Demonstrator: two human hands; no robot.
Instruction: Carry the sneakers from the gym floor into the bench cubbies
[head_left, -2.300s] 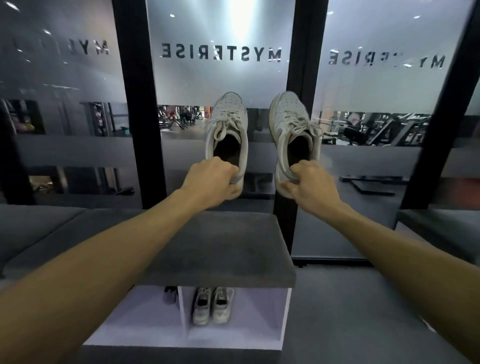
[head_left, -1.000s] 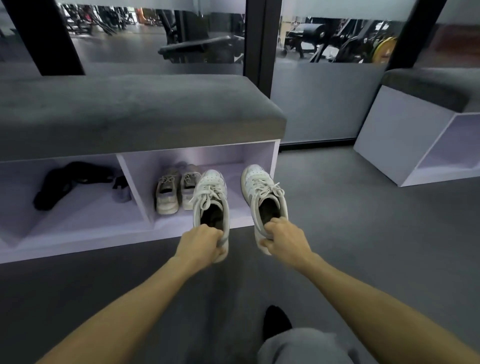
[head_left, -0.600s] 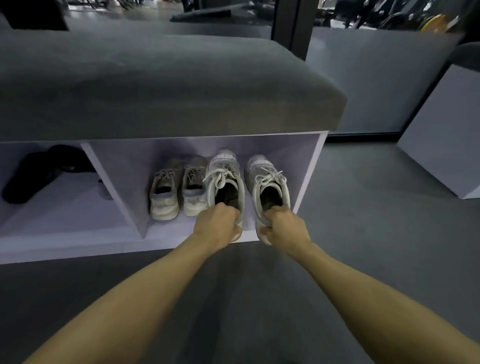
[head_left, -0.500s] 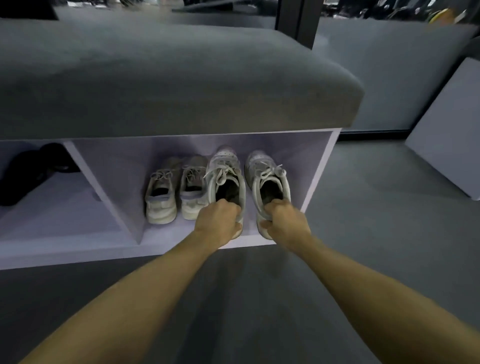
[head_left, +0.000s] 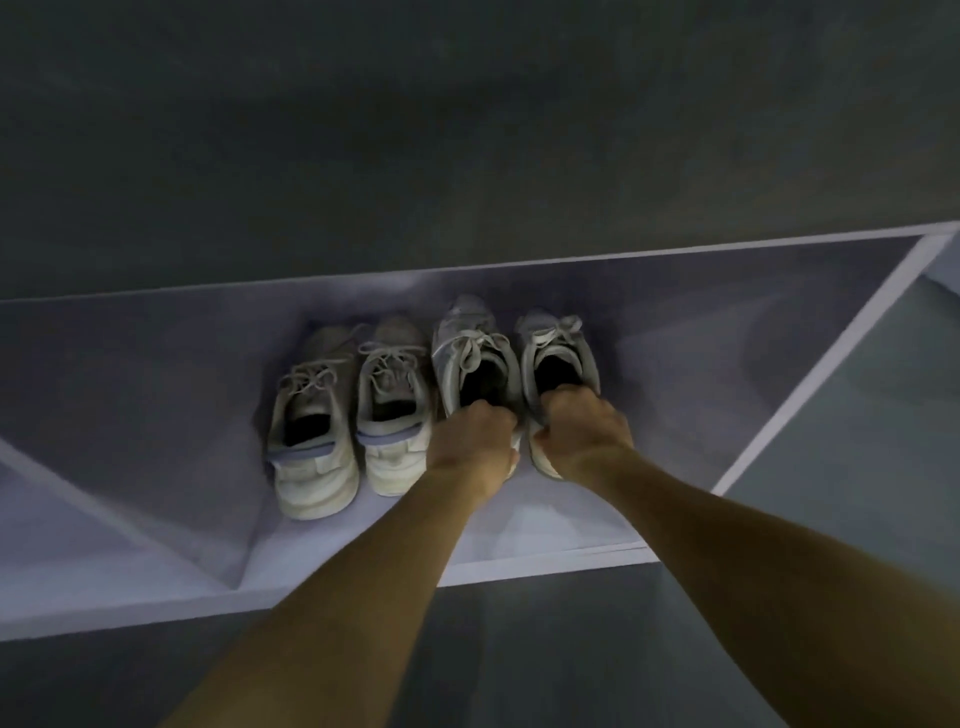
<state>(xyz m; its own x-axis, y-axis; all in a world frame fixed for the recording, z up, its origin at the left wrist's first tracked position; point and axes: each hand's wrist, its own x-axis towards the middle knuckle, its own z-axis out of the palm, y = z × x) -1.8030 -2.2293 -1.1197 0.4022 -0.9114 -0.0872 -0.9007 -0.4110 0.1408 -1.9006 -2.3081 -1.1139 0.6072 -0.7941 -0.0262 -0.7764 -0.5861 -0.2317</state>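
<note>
In front of you the bench's cubby floor (head_left: 545, 525) carries four sneakers in a row, toes pointing to the back wall. The left pair (head_left: 348, 415) stands side by side, pale with a bluish band at each heel, touching or nearly touching each other. Just to their right sit the two grey-white sneakers (head_left: 514, 358), laces loose, heels toward you, close beside one another. The dark padded seat (head_left: 467, 130) overhangs above, and the grey gym floor (head_left: 545, 649) runs below the cubby's front edge.
</note>
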